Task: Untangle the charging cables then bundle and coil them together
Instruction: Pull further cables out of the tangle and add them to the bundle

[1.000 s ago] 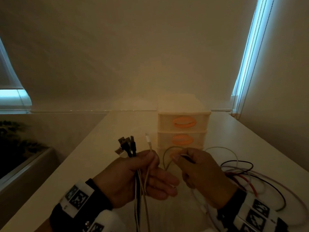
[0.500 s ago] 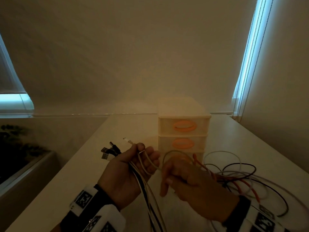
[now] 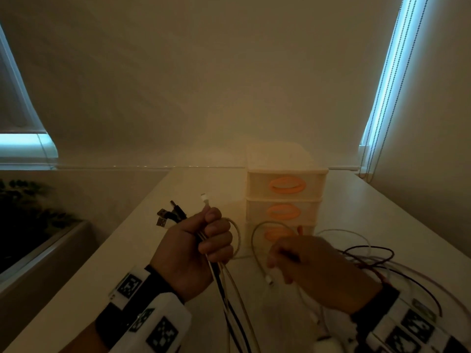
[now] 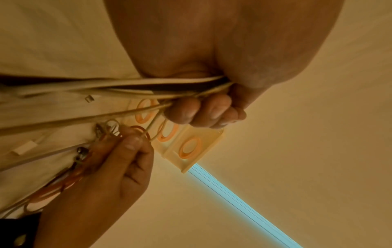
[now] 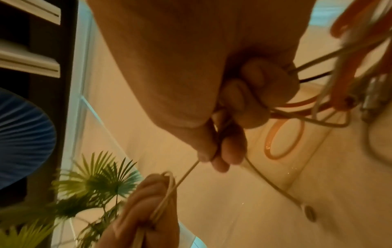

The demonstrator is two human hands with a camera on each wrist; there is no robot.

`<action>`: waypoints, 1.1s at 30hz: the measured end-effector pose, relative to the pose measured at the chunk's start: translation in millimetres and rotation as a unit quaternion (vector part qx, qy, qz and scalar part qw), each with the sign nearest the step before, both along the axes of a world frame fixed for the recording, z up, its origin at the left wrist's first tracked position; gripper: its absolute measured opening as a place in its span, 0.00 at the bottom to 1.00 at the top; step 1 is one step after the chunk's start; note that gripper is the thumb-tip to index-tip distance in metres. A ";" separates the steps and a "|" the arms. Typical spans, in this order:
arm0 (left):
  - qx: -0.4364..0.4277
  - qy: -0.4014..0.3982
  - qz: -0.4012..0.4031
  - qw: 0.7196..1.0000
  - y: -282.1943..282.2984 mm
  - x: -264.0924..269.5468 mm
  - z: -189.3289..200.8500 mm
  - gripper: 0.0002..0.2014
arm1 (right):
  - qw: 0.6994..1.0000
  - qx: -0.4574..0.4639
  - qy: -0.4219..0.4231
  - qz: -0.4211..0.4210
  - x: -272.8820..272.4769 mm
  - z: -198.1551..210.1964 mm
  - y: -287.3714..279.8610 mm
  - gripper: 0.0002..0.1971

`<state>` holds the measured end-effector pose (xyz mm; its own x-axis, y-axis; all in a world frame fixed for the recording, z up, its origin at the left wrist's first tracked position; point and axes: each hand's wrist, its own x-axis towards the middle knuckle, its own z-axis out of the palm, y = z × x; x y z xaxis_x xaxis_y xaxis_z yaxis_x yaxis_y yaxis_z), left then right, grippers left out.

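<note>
My left hand (image 3: 204,240) grips a bundle of charging cables (image 3: 224,289), black and white, with their plugs (image 3: 169,215) sticking up past the thumb. In the left wrist view its fingers (image 4: 203,112) curl round the strands (image 4: 127,87). My right hand (image 3: 305,266) pinches a thin white cable (image 3: 254,238) that loops up between the two hands; its thumb and fingers (image 5: 220,151) close on it in the right wrist view. An orange cable (image 5: 282,130) also runs through that hand. More loose cables (image 3: 369,258), red, black and white, lie on the table to the right.
A small cream drawer unit (image 3: 284,192) with orange handles stands on the white table (image 3: 127,263) just behind my hands. A wall and window blinds (image 3: 387,72) rise behind it. A dark plant (image 3: 23,207) sits off the table's left edge.
My left hand has closed tighter round the bundle and turned upright. My right hand moved right and down, away from the left, drawing the white cable loop out.
</note>
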<state>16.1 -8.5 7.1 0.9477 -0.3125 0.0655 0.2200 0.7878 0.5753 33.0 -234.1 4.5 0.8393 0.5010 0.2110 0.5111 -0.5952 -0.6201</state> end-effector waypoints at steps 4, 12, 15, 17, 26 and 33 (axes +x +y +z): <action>0.048 -0.027 -0.046 0.997 5.2 2.5 -5.8 0.13 | 0.992 0.101 -0.037 -0.069 7.6 -8.7 -2.0 0.11; 0.046 -0.078 -0.132 0.987 15.6 3.3 -2.3 0.14 | 0.999 -0.022 0.013 -0.044 11.0 -0.6 -11.5 0.11; 0.180 -0.092 -0.159 0.966 4.9 -4.6 -6.6 0.15 | 0.994 0.024 -0.054 -0.089 8.6 -4.5 -0.9 0.15; 0.258 -0.097 -0.178 0.945 -3.9 -10.3 -9.0 0.16 | 0.988 0.077 -0.083 -0.102 4.7 -8.2 8.7 0.13; 0.229 -0.002 0.049 0.972 -29.9 -5.0 -16.4 0.20 | 0.989 0.112 0.085 0.046 -9.5 -14.7 18.6 0.06; 0.130 0.094 0.130 0.978 -27.0 -2.1 -12.2 0.23 | 0.993 0.073 0.088 0.018 0.7 -16.7 4.9 0.07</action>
<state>14.0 -35.5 -5.1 0.9850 -0.0420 -0.1676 0.1529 0.6630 0.7328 33.7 -229.2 -12.2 0.8513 0.5071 0.1348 0.4068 -0.4757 -0.7799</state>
